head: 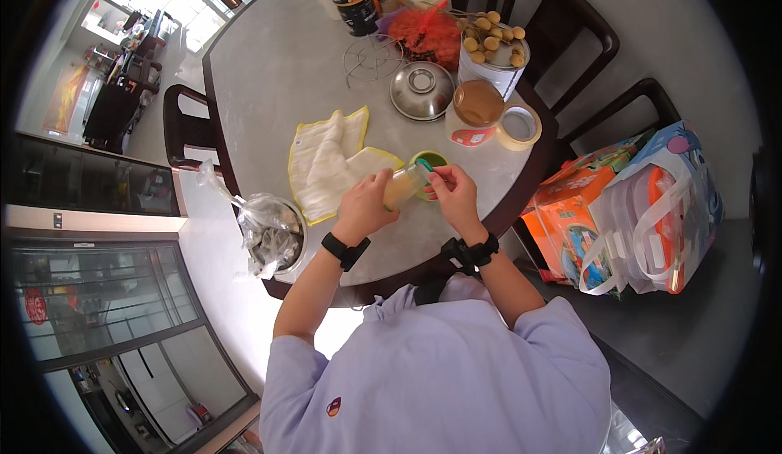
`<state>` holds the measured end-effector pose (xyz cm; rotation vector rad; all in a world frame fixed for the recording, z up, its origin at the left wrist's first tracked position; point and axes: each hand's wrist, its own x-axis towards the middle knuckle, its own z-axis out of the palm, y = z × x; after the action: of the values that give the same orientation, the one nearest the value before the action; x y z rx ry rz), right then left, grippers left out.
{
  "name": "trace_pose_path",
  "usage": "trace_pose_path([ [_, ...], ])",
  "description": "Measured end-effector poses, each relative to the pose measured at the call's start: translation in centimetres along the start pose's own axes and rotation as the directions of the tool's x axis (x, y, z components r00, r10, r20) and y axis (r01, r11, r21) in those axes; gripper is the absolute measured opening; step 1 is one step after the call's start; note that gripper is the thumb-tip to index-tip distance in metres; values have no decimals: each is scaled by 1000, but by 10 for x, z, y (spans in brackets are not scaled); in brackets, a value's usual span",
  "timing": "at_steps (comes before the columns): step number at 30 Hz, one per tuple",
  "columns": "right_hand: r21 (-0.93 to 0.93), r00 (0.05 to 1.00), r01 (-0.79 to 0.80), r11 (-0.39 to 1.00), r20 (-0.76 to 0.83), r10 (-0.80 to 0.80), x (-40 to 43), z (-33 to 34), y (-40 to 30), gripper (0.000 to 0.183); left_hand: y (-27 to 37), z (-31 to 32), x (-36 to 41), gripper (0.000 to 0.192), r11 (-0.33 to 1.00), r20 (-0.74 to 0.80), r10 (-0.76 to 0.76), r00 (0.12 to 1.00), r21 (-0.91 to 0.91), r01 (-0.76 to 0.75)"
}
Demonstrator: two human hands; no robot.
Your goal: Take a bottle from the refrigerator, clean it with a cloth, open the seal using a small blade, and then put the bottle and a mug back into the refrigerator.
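Observation:
My left hand [365,205] is closed around a small glass jar [401,188] with pale contents, tilted up to the right. At the jar's mouth, my right hand [454,191] pinches a small green item [424,165], perhaps a lid or handle; its exact kind is unclear. Behind the jar and my right fingers stands a green cup or bowl [435,158], partly hidden. A cream cloth with yellow edging [330,163] lies crumpled on the table to the left of the jar, close to my left hand.
On the grey table [256,99] stand a steel bowl upside down [421,90], a wire rack [373,58], a brown-lidded jar [475,115], a tape roll [519,127] and a large tin [489,77] with round fruits. A metal bowl with plastic bags [273,234] sits at the left edge. Filled bags [647,222] are at the right.

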<state>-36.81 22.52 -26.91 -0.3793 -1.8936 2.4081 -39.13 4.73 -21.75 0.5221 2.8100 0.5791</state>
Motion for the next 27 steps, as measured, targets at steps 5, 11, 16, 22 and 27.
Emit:
trace_pose_path([
  [5, -44, 1000, 7, 999, 5, -7, -1, -1, 2, 15, 1, -1, 0, 64, 1000, 0, 7, 1000, 2, -7],
  [11, -41, 999, 33, 999, -6, -33, -1, -1, -1, 15, 5, -5, 2, 62, 999, 21, 8, 1000, 46, -9],
  [16, -26, 999, 37, 999, 3, -36, 0, 0, 1, 14, 8, -9, 3, 62, 998, 36, -1, 999, 59, -1],
  [22, -41, 999, 34, 999, 0, -34, -1, 1, 0, 14, 9, -11, 2, 62, 998, 33, 4, 999, 62, -6],
  [27, -79, 999, 29, 996, 16, -28, -1, 1, -6, 14, 10, -12, 4, 59, 999, 34, 13, 999, 51, -14],
])
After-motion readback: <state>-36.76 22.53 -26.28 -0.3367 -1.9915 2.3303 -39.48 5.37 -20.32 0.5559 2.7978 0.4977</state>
